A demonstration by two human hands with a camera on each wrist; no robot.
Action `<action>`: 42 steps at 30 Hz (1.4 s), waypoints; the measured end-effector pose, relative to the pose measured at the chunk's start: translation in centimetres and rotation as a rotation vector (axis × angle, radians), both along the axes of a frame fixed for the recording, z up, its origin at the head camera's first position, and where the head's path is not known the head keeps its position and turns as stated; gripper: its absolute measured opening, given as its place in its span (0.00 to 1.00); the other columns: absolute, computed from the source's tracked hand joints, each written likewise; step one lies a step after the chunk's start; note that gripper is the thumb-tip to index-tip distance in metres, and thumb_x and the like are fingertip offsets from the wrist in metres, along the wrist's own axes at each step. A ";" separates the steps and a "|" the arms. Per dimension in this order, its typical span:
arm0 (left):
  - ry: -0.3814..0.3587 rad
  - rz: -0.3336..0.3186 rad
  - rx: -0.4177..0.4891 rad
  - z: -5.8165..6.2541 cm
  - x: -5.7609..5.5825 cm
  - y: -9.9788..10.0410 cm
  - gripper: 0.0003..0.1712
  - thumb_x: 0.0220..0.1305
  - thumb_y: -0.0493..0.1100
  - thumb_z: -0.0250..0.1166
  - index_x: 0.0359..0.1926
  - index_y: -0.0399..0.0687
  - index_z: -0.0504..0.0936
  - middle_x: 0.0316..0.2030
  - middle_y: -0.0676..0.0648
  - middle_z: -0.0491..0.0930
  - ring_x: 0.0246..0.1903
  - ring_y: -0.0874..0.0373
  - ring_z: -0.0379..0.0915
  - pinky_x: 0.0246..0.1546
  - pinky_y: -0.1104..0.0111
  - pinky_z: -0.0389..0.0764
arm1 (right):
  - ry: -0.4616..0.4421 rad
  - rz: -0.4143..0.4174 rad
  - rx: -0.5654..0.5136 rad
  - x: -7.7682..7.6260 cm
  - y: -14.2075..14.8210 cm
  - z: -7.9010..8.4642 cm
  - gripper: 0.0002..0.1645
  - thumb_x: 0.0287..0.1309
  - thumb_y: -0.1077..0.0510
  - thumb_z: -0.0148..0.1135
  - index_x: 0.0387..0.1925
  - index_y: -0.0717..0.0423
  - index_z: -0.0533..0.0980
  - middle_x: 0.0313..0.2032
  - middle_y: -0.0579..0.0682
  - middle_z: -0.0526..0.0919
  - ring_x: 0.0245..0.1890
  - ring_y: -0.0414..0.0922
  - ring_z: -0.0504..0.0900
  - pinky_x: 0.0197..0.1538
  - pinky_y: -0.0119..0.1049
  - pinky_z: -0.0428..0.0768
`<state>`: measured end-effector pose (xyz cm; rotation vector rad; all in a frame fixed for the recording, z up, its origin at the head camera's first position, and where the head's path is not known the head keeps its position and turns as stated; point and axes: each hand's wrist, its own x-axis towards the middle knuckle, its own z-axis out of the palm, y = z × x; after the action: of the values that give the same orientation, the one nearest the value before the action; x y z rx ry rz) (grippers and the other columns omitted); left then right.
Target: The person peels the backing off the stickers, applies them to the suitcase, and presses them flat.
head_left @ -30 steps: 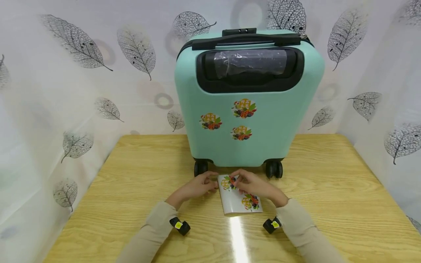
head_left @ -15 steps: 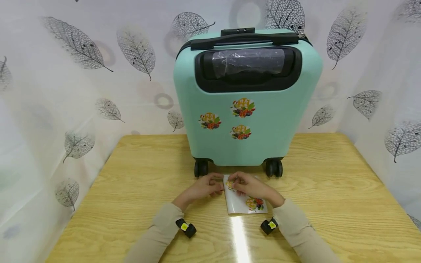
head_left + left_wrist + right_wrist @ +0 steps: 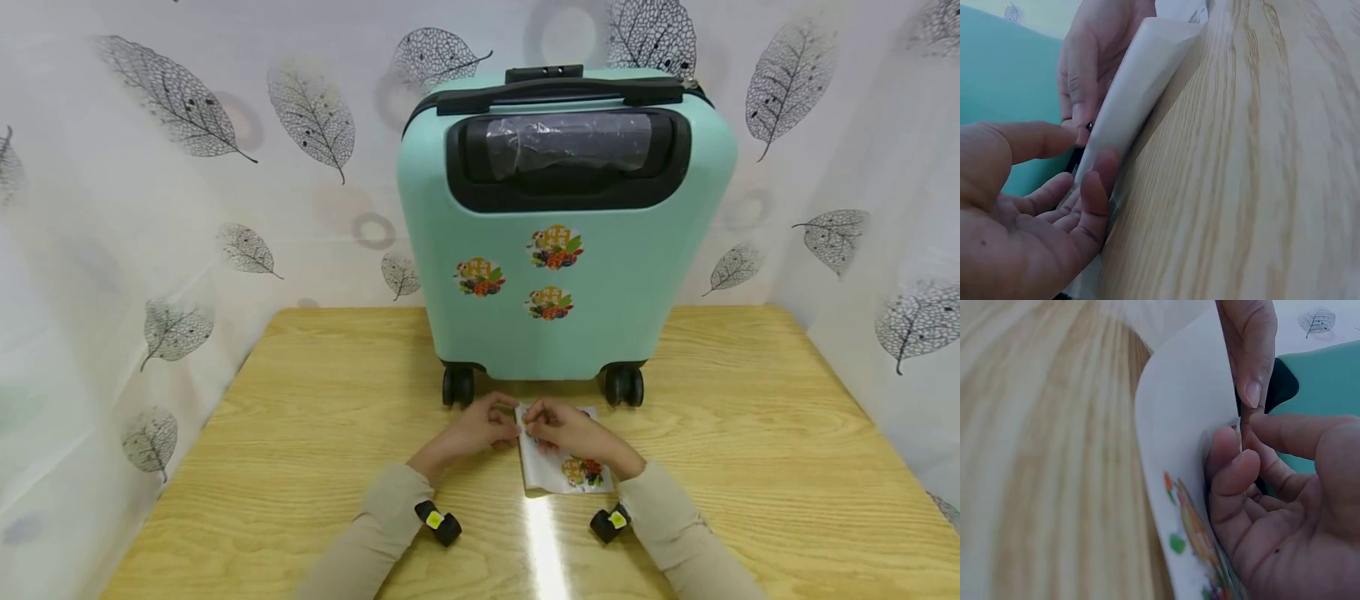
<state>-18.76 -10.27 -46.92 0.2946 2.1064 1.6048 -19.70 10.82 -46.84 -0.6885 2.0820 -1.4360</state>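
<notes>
Along the left edge of a glossy white sticker sheet (image 3: 543, 473), the fingers of both hands come together, tip beside tip. The left hand (image 3: 480, 425) pinches this edge, one digit to one side and curled fingers to the other. The right hand (image 3: 576, 432) grips the edge just beside it, its thumb and fingers bent close, the palm over the sheet's upper part. Tips overlap in both wrist views, so how much each hand takes up cannot be told. Between them the sheet's edge stands raised and bowed off the table (image 3: 300, 467), while the rest lies near the surface. One round fruit sticker (image 3: 582, 472) shows on the sheet's lower right; others above it are mostly covered by the right hand.

At each wrist sits a black band with a yellow patch, below beige sleeves (image 3: 390, 521). Just beyond the hands, a mint-green suitcase (image 3: 622, 283) stands upright on black wheels (image 3: 624, 386). Its front bears three more fruit stickers (image 3: 555, 247), one to the left and two stacked near the middle. Wrinkled clear film (image 3: 570, 142) covers part of the black handle recess. Behind everything hangs a pale backdrop (image 3: 322, 242) printed with dark, net-veined leaves.
</notes>
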 end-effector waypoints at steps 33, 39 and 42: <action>-0.012 0.089 0.035 -0.2 -0.1 1.6 0.17 0.60 0.31 0.64 0.50 0.37 0.72 0.29 0.51 0.78 0.23 0.63 0.66 0.24 0.71 0.68 | -0.074 -0.181 0.049 0.3 -0.3 0.2 0.14 0.69 0.54 0.53 0.45 0.62 0.70 0.28 0.50 0.77 0.21 0.41 0.74 0.21 0.31 0.70; 0.014 0.088 0.039 -0.4 0.0 1.6 0.16 0.60 0.30 0.65 0.49 0.36 0.72 0.29 0.50 0.79 0.23 0.63 0.68 0.25 0.73 0.68 | -0.067 -0.169 0.050 0.3 -0.2 -0.1 0.14 0.69 0.53 0.53 0.46 0.62 0.70 0.29 0.50 0.77 0.22 0.41 0.74 0.21 0.31 0.70; 0.006 0.082 0.050 -0.4 0.1 1.6 0.16 0.59 0.30 0.65 0.48 0.36 0.72 0.28 0.51 0.79 0.23 0.63 0.68 0.25 0.73 0.68 | -0.066 -0.152 0.046 0.4 0.0 -0.3 0.14 0.70 0.54 0.52 0.46 0.63 0.70 0.28 0.50 0.77 0.20 0.40 0.73 0.20 0.30 0.69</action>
<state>-18.66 -8.65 -47.35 0.2321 2.1100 1.7069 -19.29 10.78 -47.12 -0.4670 2.1472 -1.4653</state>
